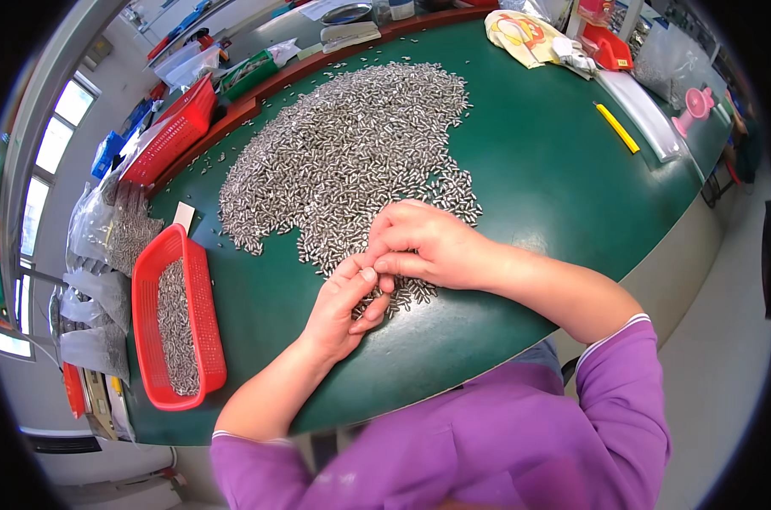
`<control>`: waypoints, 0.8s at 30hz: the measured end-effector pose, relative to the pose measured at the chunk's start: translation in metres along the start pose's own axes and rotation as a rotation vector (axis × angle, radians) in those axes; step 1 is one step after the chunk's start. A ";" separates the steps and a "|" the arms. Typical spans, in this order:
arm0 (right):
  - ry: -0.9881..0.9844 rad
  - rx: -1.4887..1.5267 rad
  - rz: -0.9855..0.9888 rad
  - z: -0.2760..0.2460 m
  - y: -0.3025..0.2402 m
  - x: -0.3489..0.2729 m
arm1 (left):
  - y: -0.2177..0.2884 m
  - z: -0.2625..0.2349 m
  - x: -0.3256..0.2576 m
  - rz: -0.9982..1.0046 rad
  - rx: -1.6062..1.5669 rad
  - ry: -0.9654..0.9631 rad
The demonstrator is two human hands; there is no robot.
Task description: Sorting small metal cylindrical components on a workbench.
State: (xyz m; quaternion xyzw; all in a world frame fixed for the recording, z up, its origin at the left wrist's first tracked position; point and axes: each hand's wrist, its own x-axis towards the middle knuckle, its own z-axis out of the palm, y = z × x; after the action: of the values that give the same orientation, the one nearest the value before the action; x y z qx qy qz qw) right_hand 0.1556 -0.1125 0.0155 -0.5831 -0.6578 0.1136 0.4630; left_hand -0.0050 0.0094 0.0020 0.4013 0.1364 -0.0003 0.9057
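A broad heap of small silvery metal pins (351,153) covers the middle of the green table (555,161). Both hands meet at the heap's near edge. My right hand (428,246) rests on the pins with its fingers curled, pinching something small at the fingertips. My left hand (344,306) lies palm up just below it, thumb and fingertips touching the right fingertips; what is held between them is too small to make out. A few pins lie under my left fingers.
A red basket (152,340) with more pins stands at the left. Clear bags of pins (118,225) and another red basket (177,127) lie beyond it. A yellow utility knife (616,127), a pink fan (695,106) and a printed bag (525,36) sit far right.
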 end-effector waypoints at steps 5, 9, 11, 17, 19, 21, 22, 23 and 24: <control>0.025 -0.038 0.034 -0.001 0.002 0.001 | 0.000 -0.001 0.000 -0.019 -0.009 0.052; 0.003 -0.313 0.005 -0.002 0.013 -0.004 | 0.002 0.001 -0.002 -0.027 -0.039 0.059; -0.048 -0.391 -0.035 0.000 0.020 -0.007 | 0.003 0.002 -0.001 -0.036 -0.042 0.066; -0.054 -0.503 -0.004 0.007 0.015 -0.001 | 0.004 0.001 -0.001 -0.043 -0.019 0.077; -0.051 -0.536 -0.016 0.009 0.018 -0.001 | 0.003 0.001 -0.001 -0.045 0.013 0.080; -0.008 -0.456 -0.023 0.005 0.016 0.000 | 0.003 0.001 -0.002 -0.036 0.043 0.054; 0.034 -0.376 -0.030 0.002 0.013 0.001 | 0.003 0.001 -0.002 -0.035 0.043 0.055; 0.033 -0.376 -0.032 -0.001 0.008 0.002 | 0.003 0.001 -0.002 -0.021 0.022 0.039; 0.076 -0.244 0.025 -0.004 0.001 0.003 | 0.002 0.002 -0.002 -0.007 0.000 0.024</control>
State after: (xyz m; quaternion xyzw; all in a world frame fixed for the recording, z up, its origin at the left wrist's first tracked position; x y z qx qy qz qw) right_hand 0.1594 -0.1111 0.0184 -0.6472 -0.6415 0.0163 0.4116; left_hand -0.0062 0.0095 0.0050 0.4009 0.1485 0.0015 0.9040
